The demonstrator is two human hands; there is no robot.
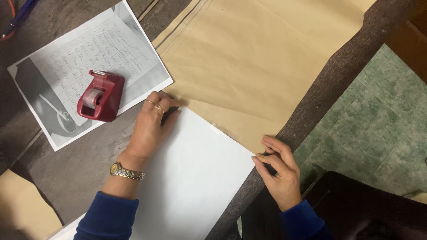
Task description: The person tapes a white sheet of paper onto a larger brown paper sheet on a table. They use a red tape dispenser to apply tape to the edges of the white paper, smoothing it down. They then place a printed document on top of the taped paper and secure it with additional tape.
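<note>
A white sheet (195, 173) lies on the dark wooden table (84, 160), its far edge overlapping a large sheet of brown paper (253, 62). My left hand (153, 126), with rings and a wristwatch, rests flat on the white sheet's far left corner, fingers pressing down. My right hand (278, 166) pinches the white sheet's right corner at the table's edge. A small strip of clear tape (218, 128) sits on the white sheet's far edge. Both sleeves are blue.
A red tape dispenser (101, 95) stands on a printed page with handwriting (89, 66) at the left. A pen (15, 18) lies at the top left corner. More brown paper (22, 209) shows at the bottom left. Green floor (378, 120) lies right of the table.
</note>
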